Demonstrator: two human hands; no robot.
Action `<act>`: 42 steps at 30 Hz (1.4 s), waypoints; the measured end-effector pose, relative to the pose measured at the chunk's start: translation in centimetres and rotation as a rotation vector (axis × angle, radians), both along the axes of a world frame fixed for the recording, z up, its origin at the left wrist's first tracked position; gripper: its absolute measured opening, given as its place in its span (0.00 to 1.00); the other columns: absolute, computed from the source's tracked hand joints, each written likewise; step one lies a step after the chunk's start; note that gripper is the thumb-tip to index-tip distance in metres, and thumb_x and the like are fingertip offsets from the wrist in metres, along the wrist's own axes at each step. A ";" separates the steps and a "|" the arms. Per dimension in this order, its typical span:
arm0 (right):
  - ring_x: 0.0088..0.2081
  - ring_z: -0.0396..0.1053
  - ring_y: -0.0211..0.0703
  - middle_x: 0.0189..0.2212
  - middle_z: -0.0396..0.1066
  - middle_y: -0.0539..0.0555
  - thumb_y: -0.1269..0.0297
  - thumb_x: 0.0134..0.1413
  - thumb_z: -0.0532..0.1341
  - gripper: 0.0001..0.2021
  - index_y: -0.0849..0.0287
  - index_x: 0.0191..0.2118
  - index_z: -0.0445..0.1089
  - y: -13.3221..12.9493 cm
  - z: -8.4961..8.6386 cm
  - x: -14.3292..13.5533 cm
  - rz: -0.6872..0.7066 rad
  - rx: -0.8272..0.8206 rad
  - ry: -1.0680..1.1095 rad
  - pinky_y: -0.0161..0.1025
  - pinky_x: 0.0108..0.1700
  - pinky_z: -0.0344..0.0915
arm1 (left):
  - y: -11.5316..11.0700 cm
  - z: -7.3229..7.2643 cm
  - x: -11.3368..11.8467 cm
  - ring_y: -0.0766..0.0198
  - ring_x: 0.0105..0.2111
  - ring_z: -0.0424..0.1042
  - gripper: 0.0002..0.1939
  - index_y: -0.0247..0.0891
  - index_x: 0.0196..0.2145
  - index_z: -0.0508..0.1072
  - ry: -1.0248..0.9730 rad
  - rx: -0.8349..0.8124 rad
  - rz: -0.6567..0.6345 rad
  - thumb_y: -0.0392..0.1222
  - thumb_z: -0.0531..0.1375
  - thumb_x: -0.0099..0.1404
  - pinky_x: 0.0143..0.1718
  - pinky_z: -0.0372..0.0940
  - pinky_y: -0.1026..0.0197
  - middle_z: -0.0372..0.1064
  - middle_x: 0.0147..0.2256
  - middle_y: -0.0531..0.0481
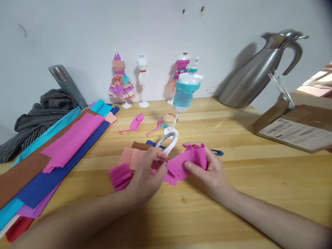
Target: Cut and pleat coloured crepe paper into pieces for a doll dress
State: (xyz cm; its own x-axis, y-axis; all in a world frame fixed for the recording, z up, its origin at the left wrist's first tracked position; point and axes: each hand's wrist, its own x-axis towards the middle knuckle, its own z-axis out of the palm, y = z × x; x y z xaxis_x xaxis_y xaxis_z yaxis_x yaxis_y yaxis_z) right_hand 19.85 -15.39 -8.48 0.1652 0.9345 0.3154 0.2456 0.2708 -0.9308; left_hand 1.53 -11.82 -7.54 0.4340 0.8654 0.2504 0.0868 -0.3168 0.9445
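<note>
Both my hands hold a strip of pink crepe paper [179, 166] above the wooden table. My left hand [150, 171] pinches its left end between thumb and fingers. My right hand [208, 168] grips the gathered right end, thumb in front. A white roll of tape [171, 142] stands just behind my left fingertips. Beside my left hand lie a pleated pink piece [121, 177] and peach paper [131, 157]. A small mannequin wrapped in teal paper [184, 95] stands behind the tape.
Coloured paper sheets [69, 140] and a striped cloth [51, 112] lie at the left by a bottle [69, 85]. Along the wall stand a ruffled-dress mannequin [121, 82] and a bare one [142, 77]. A steel jug [252, 71] and cardboard box [299, 126] are at the right.
</note>
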 end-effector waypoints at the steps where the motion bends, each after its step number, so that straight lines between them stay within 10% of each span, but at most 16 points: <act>1: 0.38 0.70 0.48 0.38 0.73 0.54 0.56 0.49 0.65 0.19 0.55 0.47 0.68 0.0 -0.1 0.0 0.020 -0.006 0.007 0.43 0.40 0.68 | 0.1 -0.1 0.0 0.66 0.35 0.66 0.04 0.38 0.36 0.66 -0.038 0.006 0.014 0.35 0.55 0.61 0.35 0.63 0.62 0.64 0.40 0.47; 13: 0.43 0.68 0.50 0.43 0.70 0.55 0.56 0.49 0.67 0.23 0.53 0.50 0.65 0.0 -1.5 -0.5 0.041 -0.090 0.164 0.45 0.43 0.67 | 0.0 0.1 -0.6 0.61 0.38 0.65 0.09 0.38 0.36 0.68 -0.038 0.020 -0.006 0.45 0.53 0.65 0.39 0.63 0.59 0.64 0.39 0.47; 42: 0.42 0.69 0.48 0.42 0.68 0.55 0.53 0.49 0.66 0.26 0.52 0.53 0.61 -0.6 -0.6 -1.2 0.268 -0.066 0.129 0.42 0.43 0.68 | 0.3 0.2 0.4 0.69 0.32 0.66 0.10 0.38 0.32 0.65 -0.210 -0.146 0.109 0.33 0.62 0.52 0.37 0.63 0.63 0.69 0.38 0.49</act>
State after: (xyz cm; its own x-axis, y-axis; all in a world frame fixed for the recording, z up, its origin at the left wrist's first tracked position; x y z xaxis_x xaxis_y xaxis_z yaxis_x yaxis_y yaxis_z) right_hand 18.70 -15.96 -9.08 -0.0557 0.9680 0.2446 0.0521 0.2475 -0.9675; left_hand 1.91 -11.49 -7.37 0.2881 0.9378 0.1938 -0.0895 -0.1751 0.9805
